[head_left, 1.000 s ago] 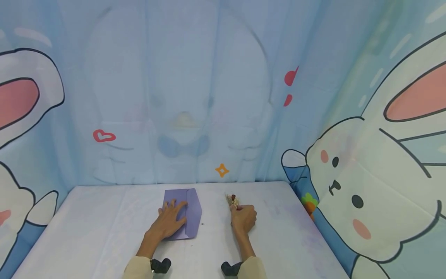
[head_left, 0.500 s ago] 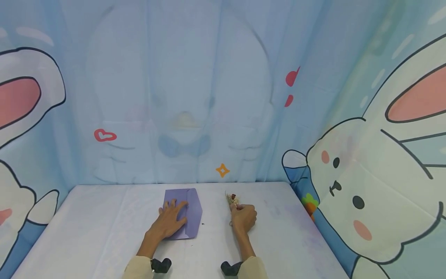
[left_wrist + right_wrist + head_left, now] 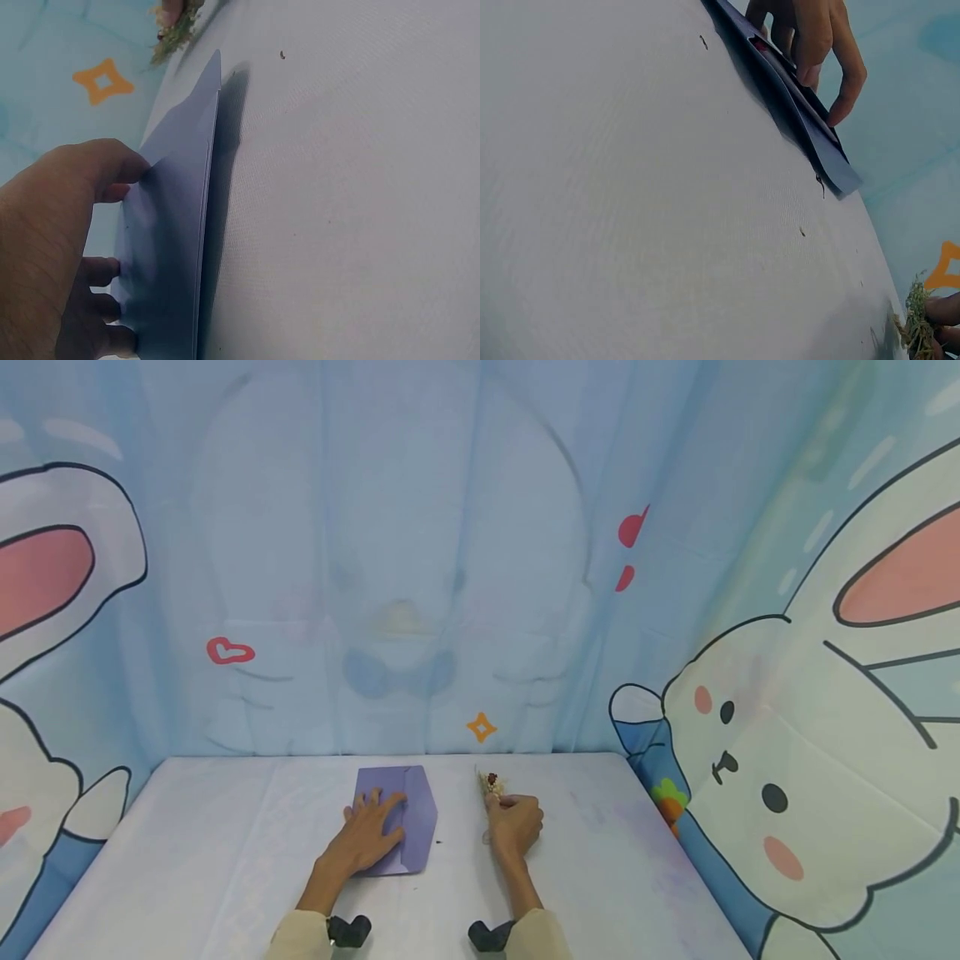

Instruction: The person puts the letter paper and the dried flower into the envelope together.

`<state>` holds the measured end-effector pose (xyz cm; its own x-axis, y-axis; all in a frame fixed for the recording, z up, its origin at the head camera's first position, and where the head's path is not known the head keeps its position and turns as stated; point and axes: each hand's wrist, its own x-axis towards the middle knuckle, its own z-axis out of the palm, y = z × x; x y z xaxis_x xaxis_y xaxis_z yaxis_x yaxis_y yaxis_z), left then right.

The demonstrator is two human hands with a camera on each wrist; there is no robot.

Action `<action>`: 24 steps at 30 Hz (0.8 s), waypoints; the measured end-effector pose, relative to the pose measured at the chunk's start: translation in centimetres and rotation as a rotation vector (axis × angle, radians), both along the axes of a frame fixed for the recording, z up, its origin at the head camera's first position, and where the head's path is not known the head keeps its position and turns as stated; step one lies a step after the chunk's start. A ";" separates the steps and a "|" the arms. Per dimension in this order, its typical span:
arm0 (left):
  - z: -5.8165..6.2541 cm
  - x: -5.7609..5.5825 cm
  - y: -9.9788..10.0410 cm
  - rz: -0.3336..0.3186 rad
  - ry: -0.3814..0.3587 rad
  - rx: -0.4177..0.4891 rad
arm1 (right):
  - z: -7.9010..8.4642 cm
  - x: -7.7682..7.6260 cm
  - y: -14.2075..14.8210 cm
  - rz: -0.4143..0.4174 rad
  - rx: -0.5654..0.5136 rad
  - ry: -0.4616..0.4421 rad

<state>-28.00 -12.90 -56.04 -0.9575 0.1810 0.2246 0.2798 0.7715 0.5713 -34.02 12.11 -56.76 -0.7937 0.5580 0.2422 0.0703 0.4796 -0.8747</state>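
A purple paper envelope [image 3: 418, 827] lies on the white table, its flap unfolded toward the right. My left hand [image 3: 366, 835] rests on it with fingers spread; in the left wrist view the fingertips press on the envelope's [image 3: 176, 225] upper face. The right wrist view shows the envelope's [image 3: 826, 157] mouth parted a little, with a bit of red inside. To the right of the envelope, my right hand [image 3: 516, 827] pinches a small bunch of dried flowers [image 3: 492, 783], dark red and pale heads pointing away from me. Its stems are mostly hidden by the hand.
The table [image 3: 225, 843] has a white cloth and ends at a blue curtain [image 3: 405, 527] printed with cartoon rabbits. Small dark plant crumbs [image 3: 802, 232] lie on the cloth between the envelope and the right hand.
My right hand has shifted slightly left, closer to the envelope, with the dried flowers in its grip. The left hand and envelope stay in place.
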 end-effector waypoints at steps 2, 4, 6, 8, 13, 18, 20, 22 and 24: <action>0.0 -0.1 -0.1 0.004 -0.010 -0.014 | 0.1 0.0 -0.5 0.004 0.000 0.008; 0.0 -0.1 -0.2 0.007 -0.036 -0.022 | 0.2 0.1 -0.9 0.011 0.001 0.015; -0.1 -0.3 -0.2 0.004 -0.052 -0.025 | 0.3 0.1 -1.2 0.018 0.000 0.021; -0.1 -0.3 -0.2 0.001 -0.058 -0.020 | 0.3 0.1 -1.4 0.022 0.000 0.027; -0.1 -0.3 -0.2 -0.005 -0.053 -0.018 | 0.2 0.0 -2.1 0.039 -0.002 0.053; -0.1 -0.3 -0.1 -0.003 -0.040 -0.038 | 0.0 -0.1 -2.8 0.057 0.002 0.084; -0.1 -0.3 -0.1 -0.003 -0.035 -0.041 | 0.1 0.0 -3.1 0.058 0.002 0.091; -0.1 -0.3 -0.1 -0.003 -0.032 -0.041 | 0.2 0.1 -3.3 0.066 -0.002 0.093; -0.2 -0.3 -0.1 -0.002 -0.032 -0.037 | 0.4 0.2 -3.5 0.076 -0.005 0.086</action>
